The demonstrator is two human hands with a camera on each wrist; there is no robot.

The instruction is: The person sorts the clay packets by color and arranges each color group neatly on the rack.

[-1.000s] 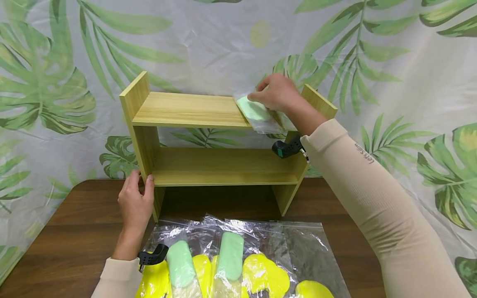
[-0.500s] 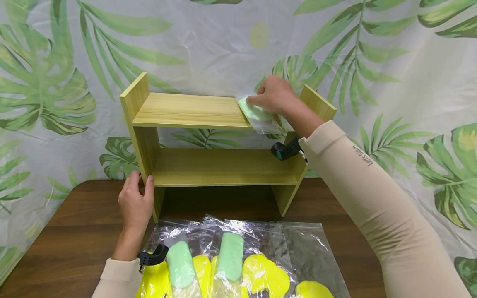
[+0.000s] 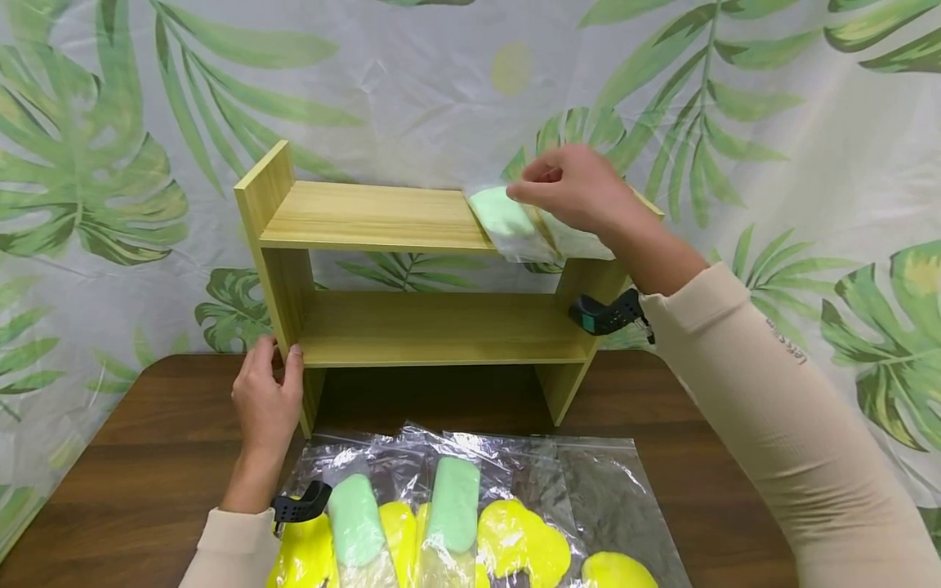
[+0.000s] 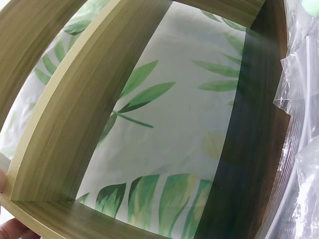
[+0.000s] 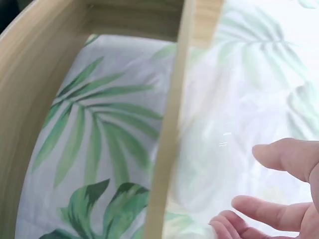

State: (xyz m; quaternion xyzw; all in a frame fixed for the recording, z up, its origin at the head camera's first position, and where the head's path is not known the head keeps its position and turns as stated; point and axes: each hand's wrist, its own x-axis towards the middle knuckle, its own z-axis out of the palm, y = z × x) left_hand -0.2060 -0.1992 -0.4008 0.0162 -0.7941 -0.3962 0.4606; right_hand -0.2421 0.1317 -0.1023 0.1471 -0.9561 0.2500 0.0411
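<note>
A light wooden tabletop shelf [image 3: 441, 331] stands in the middle of the head view. My left hand [image 3: 268, 400] grips its left side panel low down, thumb by the front edge; in the left wrist view its fingertips [image 4: 17, 230] show at the panel. On the top board's right half, a clear bag holding a pale green slab [image 3: 502, 211] lies with its lower end over the front edge. Another clear bag [image 3: 584, 243] lies to its right, partly behind my right arm. My right hand [image 3: 577, 186] hovers above these bags, thumb and fingers apart with nothing between them in the right wrist view.
In front of the shelf, several overlapping clear zip bags [image 3: 606, 474] cover the dark wooden table [image 3: 140, 457]. They contain green slabs [image 3: 454, 506] and yellow flat pieces [image 3: 522, 539]. A leaf-patterned cloth [image 3: 412, 90] hangs close behind the shelf.
My right hand has let go of the bagged green slab and drawn back to the right. The bag stays on the top board. My left hand has not moved.
</note>
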